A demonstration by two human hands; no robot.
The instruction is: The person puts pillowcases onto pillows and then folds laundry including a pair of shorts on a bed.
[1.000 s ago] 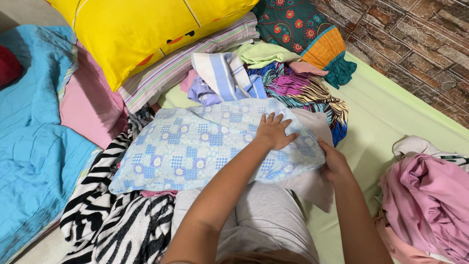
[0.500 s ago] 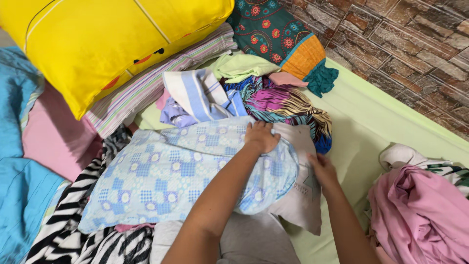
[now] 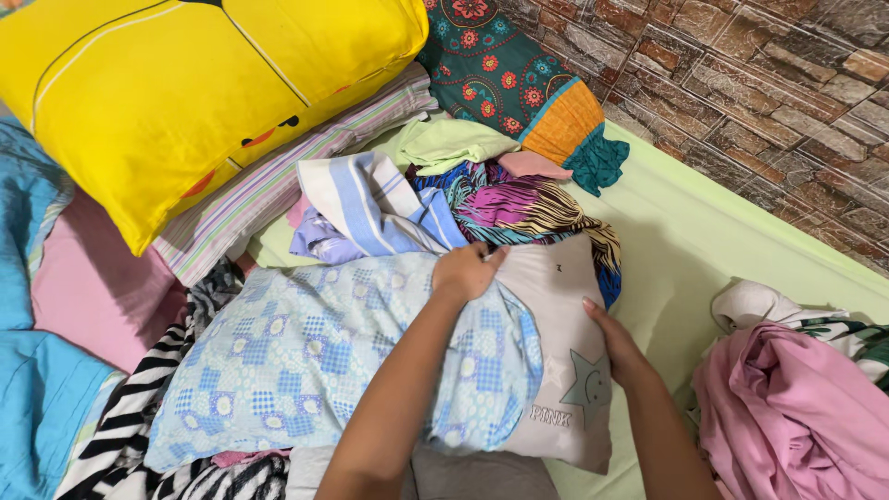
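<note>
The left hand (image 3: 468, 271) gripped the far edge of the blue patchwork cloth (image 3: 343, 356), fingers clenched, mid-bed. The right hand (image 3: 616, 344) lay flat, released, on the grey cushion (image 3: 565, 361), half-covered; heaped clothes remained unsorted.

A pale blue pillowcase (image 3: 315, 361) with patchwork flowers half covers a beige pillow (image 3: 565, 370) bearing a grey star, beside a yellow cushion (image 3: 185, 93), zebra-striped fabric (image 3: 139, 435), pink cloth (image 3: 796, 417) and a light green sheet (image 3: 704, 250).
</note>
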